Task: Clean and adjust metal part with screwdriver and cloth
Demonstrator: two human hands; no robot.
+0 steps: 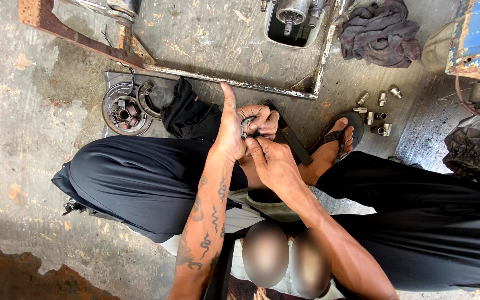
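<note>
Metal, round and small: the bearing-like part (249, 126) sits pinched between both hands, held above the person's lap, over a black bar (291, 139) lying on the floor. Left hand (230, 130) wraps the part's near side, fingers curled round it, thumb sticking straight up and clear. Right hand (270, 158) comes in from below, fingertips pressed on the part's lower edge. Most of the part is hidden by fingers, so its exact type can't be told.

Around the grip: black cloth (187, 114) just left of it; beyond that, a round clutch-like disc assembly (124, 108) on a metal plate. Right of the grip, past the sandalled foot (340, 136), a scatter of small sockets (378, 111) on the concrete floor (18, 100). Further up and right, a dark rag (380, 30).

Judgement on doing it well: keep the left hand as the fixed clamp and let the right fingertips do the fine work. Hands look oily, so pressure should stay even and square or the part could slip out sideways. Keep it low over the lap.
</note>
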